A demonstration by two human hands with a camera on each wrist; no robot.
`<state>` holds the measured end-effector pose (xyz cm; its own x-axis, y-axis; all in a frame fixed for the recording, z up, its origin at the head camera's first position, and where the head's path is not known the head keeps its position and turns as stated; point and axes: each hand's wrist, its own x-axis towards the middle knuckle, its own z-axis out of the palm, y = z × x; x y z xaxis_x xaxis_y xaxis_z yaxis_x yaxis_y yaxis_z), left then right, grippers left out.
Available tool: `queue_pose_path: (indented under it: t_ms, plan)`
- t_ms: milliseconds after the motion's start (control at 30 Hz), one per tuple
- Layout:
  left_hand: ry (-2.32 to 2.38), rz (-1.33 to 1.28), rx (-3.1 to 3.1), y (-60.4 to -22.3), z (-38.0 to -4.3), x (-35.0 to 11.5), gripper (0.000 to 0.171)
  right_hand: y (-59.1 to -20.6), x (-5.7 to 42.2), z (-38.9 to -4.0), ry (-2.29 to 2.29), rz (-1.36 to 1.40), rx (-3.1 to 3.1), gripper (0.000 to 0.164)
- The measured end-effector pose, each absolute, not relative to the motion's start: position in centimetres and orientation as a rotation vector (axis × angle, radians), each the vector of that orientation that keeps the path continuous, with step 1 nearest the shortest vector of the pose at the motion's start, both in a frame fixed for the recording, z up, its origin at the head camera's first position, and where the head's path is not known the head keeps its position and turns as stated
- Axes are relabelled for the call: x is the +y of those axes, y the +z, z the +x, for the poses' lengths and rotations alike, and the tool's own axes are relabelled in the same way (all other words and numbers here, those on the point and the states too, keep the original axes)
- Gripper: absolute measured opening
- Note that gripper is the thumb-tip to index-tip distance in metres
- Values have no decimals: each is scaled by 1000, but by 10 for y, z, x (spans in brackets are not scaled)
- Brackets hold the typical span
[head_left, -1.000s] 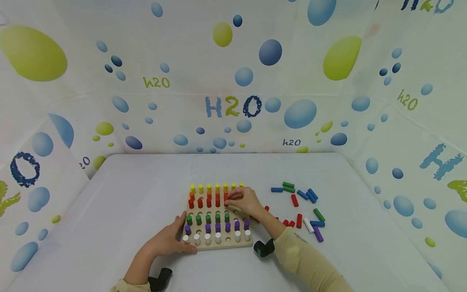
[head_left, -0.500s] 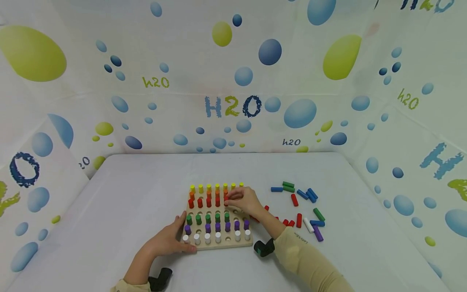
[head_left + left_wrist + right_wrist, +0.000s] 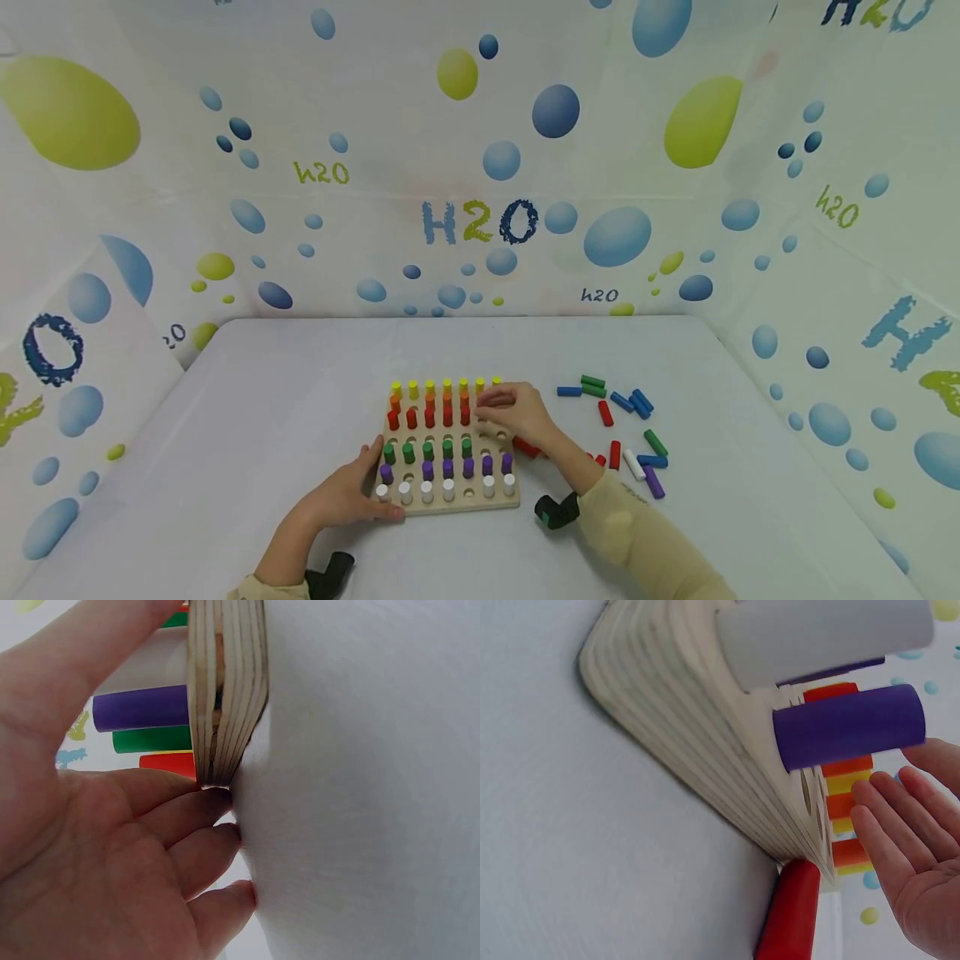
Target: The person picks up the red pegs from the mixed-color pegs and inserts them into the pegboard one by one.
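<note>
A wooden pegboard (image 3: 491, 502) lies on the white table, with rows of yellow, orange, red, green, purple and white pegs standing in it. My left hand (image 3: 345, 493) holds its near left corner, thumb along the front edge and fingers at the left side; the left wrist view shows the fingertips against the layered wooden edge (image 3: 229, 690). Over the right part of the board is my right hand (image 3: 519, 414), just right of the last standing red peg (image 3: 466, 415). In the right wrist view its fingers (image 3: 889, 817) are extended, with nothing seen between them.
Loose red pegs (image 3: 615, 455) lie right of the board, one close against its side (image 3: 791, 911). Beyond them are blue pegs (image 3: 642, 402), green pegs (image 3: 593, 385), a white peg (image 3: 634, 464) and a purple peg (image 3: 654, 482). A patterned backdrop (image 3: 480, 267) stands behind the table.
My right hand has let go of the red peg and shifted a little to the right; the peg stands in the red row. The left hand stays at the corner.
</note>
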<state>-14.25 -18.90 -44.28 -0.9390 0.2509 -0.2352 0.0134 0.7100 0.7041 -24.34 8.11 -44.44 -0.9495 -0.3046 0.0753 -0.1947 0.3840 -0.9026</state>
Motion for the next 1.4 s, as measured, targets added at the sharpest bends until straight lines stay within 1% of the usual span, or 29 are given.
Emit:
queue_pose_path:
  t_ms: [300, 733, 1033, 1400]
  plan:
    - [1067, 206, 2607, -444, -144, -190, 117, -438, 103, -241, -1652, -370, 2592, 23]
    - [1060, 203, 2604, -443, -143, -190, 117, -441, 147, -235, -1643, -190, 2674, 26]
    - [1055, 216, 2608, -442, -143, -190, 117, -442, 181, -231, -1599, -168, 2721, 32]
    - [1050, 222, 2608, -444, -144, -191, 116, -438, 205, -228, -1571, -38, 2774, 31]
